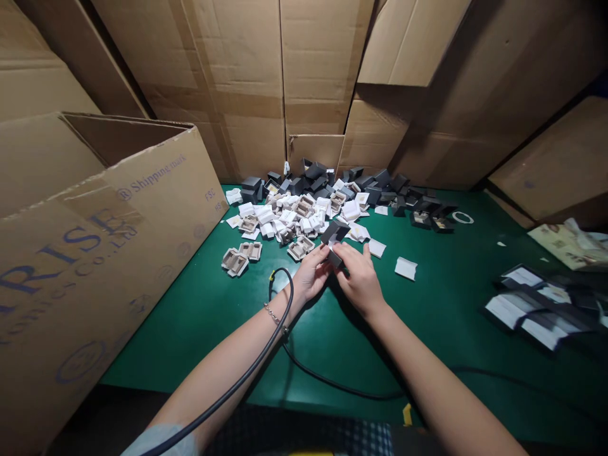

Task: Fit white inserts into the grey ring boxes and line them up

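pinching the open black box (335, 232) between them, the left hand (312, 273) and right hand (360, 277) hold what seems light, stiff yet dentable, best gripped by its walls.

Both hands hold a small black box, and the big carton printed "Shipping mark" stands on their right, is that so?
Not quite: the head view shows the carton on the person's left, not right. The left hand and right hand do hold the small black box.
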Motion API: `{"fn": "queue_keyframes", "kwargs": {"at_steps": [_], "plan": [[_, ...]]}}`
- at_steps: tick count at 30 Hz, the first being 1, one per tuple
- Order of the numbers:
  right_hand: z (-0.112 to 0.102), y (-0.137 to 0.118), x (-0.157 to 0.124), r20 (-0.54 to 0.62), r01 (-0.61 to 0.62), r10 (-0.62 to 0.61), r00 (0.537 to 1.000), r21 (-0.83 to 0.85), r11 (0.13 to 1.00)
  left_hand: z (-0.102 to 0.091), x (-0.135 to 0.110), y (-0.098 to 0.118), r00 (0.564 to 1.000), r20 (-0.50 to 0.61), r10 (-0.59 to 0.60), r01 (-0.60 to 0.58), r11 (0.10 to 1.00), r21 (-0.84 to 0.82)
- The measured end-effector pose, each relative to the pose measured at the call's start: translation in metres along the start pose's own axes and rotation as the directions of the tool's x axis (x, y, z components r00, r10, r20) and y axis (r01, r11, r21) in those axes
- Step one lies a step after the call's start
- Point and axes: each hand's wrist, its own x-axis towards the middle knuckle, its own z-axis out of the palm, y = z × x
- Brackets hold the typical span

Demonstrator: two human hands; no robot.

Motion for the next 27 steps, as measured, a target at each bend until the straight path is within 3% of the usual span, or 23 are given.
{"fn": "queue_keyframes", "kwargs": {"at_steps": [7, 14, 19, 27], "plan": [[-0.002, -0.001, 0.002, -0.03, 0.003, -0.005, 1.0, -0.065, 0.998, 0.005, -0.002, 0.002, 0.999, -0.028, -0.019, 0.018, 0.999, -0.043], [-0.01, 0.001, 0.007, 0.053, 0.16, -0.156, 0.986, -0.096, 0.982, 0.005, -0.003, 0.002, 0.996, -0.088, -0.005, 0.0, 0.999, -0.054], [-0.009, -0.006, 0.007, 0.067, 0.139, -0.127, 0.99, -0.223, 0.965, 0.008, -0.003, 0.002, 0.994, -0.108, 0.006, -0.008, 1.0, -0.019], [-0.005, 0.0, 0.004, 0.15, 0.139, -0.104, 0.983, -0.245, 0.96, 0.005, 0.0, -0.006, 0.995, 0.015, 0.102, -0.103, 0.991, 0.09]]}}
